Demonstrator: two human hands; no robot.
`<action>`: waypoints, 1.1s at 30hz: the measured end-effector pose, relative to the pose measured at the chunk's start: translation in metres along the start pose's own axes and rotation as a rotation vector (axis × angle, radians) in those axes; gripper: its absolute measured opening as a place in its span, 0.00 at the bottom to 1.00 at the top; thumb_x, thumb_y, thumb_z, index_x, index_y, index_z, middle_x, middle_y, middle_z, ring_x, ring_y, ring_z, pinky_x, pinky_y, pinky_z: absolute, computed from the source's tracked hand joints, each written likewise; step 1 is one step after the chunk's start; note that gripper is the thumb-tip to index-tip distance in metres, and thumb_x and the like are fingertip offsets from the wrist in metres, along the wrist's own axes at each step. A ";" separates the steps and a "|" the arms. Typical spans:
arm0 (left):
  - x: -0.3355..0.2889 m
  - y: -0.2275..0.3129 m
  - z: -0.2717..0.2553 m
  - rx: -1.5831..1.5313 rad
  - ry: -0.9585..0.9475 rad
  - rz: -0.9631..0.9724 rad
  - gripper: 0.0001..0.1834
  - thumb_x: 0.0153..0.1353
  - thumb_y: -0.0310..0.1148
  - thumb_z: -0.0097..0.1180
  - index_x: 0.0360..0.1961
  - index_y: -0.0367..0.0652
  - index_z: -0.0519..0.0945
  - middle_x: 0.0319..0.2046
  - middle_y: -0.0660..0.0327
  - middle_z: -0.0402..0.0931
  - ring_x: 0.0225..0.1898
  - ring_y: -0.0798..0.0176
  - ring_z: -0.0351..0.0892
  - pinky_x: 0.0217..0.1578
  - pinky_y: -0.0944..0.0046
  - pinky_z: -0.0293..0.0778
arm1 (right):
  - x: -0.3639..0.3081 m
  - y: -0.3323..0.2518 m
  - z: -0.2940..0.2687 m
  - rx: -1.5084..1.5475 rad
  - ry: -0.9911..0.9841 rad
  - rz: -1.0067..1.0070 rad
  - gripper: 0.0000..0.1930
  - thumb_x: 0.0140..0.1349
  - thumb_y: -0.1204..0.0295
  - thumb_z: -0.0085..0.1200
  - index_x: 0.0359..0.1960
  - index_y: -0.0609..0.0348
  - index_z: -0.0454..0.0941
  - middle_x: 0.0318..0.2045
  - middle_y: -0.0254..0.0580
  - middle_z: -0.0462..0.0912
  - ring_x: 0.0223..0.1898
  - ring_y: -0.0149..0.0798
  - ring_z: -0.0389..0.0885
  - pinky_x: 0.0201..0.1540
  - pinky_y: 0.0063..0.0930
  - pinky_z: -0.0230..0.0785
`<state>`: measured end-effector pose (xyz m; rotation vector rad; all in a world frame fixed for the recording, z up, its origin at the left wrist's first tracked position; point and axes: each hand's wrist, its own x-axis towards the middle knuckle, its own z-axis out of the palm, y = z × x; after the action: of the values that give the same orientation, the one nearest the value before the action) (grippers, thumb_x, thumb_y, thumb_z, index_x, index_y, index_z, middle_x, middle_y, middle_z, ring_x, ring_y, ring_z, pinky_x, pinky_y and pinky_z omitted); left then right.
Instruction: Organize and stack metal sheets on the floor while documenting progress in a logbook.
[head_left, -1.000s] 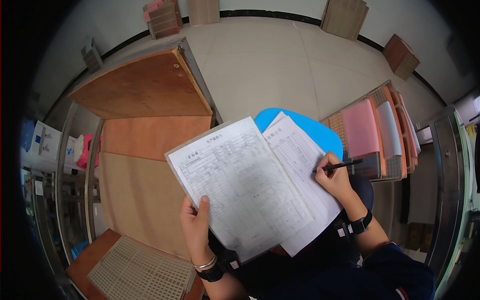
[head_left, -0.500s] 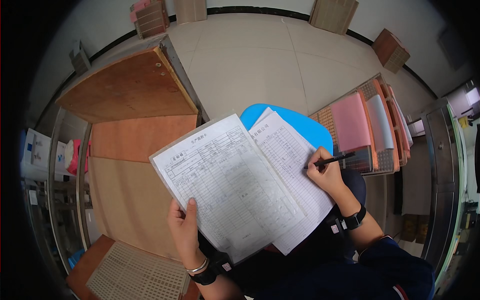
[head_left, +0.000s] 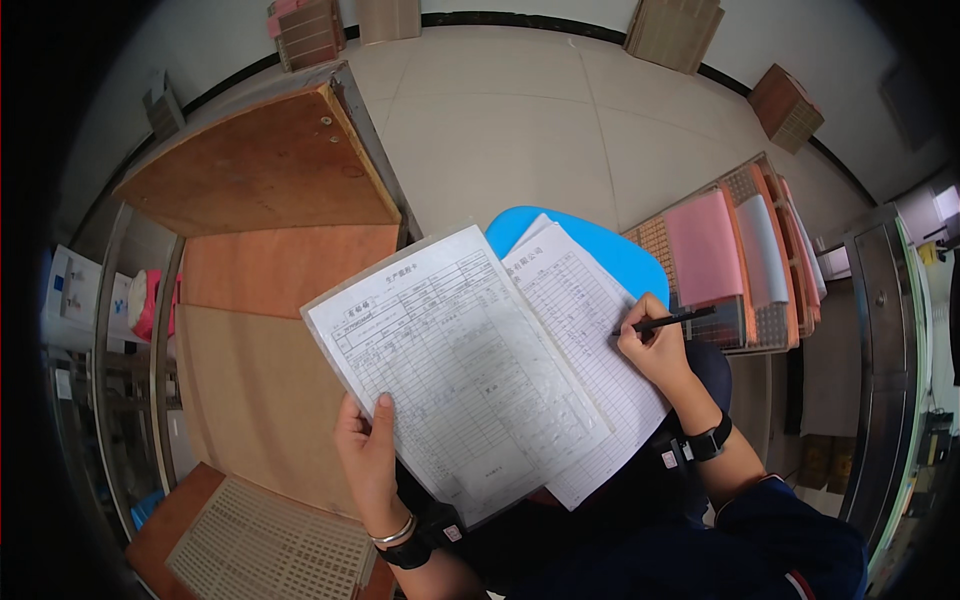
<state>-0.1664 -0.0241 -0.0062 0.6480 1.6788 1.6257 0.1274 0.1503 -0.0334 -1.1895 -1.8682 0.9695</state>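
Observation:
My left hand [head_left: 368, 455] pinches the lower left edge of a printed form in a clear plastic sleeve [head_left: 450, 370], thumb on top. This sleeve overlaps the left part of a stack of ruled paper sheets [head_left: 590, 310]. In my right hand [head_left: 655, 350] is a black pen [head_left: 675, 321], its tip down at the ruled sheet's right side. Beneath the far end of the sheets shows a blue stool seat [head_left: 640, 265]. Small handwriting on both papers is too fine to make out.
To my left stands a wooden board rack [head_left: 260, 180], with a perforated beige panel [head_left: 270, 540] at its near end. On the right, a rack [head_left: 755, 260] holds orange boards and pink and pale blue sheets. Beyond it is a dark metal cabinet [head_left: 888, 340]. Stacked panels [head_left: 672, 32] lean by the far wall.
The view has shifted very slightly. Both hands keep their holds, and the pen stays at nearly the same place on the sheet.

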 end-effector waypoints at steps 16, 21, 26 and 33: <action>0.001 0.005 0.008 -0.174 0.047 -0.068 0.18 0.57 0.18 0.41 0.49 0.29 0.70 0.43 0.56 0.75 0.42 0.68 0.74 0.46 0.69 0.67 | 0.002 0.000 -0.004 0.005 0.006 0.003 0.08 0.47 0.80 0.52 0.21 0.58 0.65 0.16 0.26 0.66 0.19 0.18 0.62 0.21 0.14 0.54; 0.006 -0.002 0.005 -0.346 0.103 -0.031 0.17 0.56 0.18 0.40 0.47 0.29 0.71 0.43 0.53 0.75 0.42 0.65 0.74 0.47 0.69 0.66 | -0.006 -0.008 -0.005 0.265 0.005 0.073 0.04 0.56 0.78 0.51 0.28 0.60 0.68 0.20 0.30 0.73 0.22 0.18 0.68 0.23 0.12 0.57; 0.009 -0.001 -0.009 -0.406 0.147 -0.024 0.20 0.53 0.20 0.39 0.49 0.29 0.69 0.46 0.51 0.73 0.47 0.60 0.74 0.47 0.64 0.71 | -0.019 -0.025 -0.010 0.176 -0.035 -0.007 0.06 0.64 0.73 0.46 0.36 0.64 0.72 0.28 0.37 0.80 0.25 0.21 0.73 0.28 0.13 0.65; 0.007 0.010 -0.004 -0.601 0.116 -0.046 0.21 0.54 0.19 0.39 0.51 0.29 0.68 0.45 0.50 0.73 0.46 0.59 0.74 0.49 0.64 0.70 | -0.026 -0.070 -0.003 0.398 -0.260 0.005 0.16 0.66 0.67 0.43 0.51 0.63 0.70 0.36 0.42 0.80 0.38 0.32 0.78 0.45 0.23 0.68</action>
<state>-0.1750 -0.0209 0.0022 0.2151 1.1668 2.0290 0.1108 0.1058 0.0247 -0.8601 -1.7505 1.4757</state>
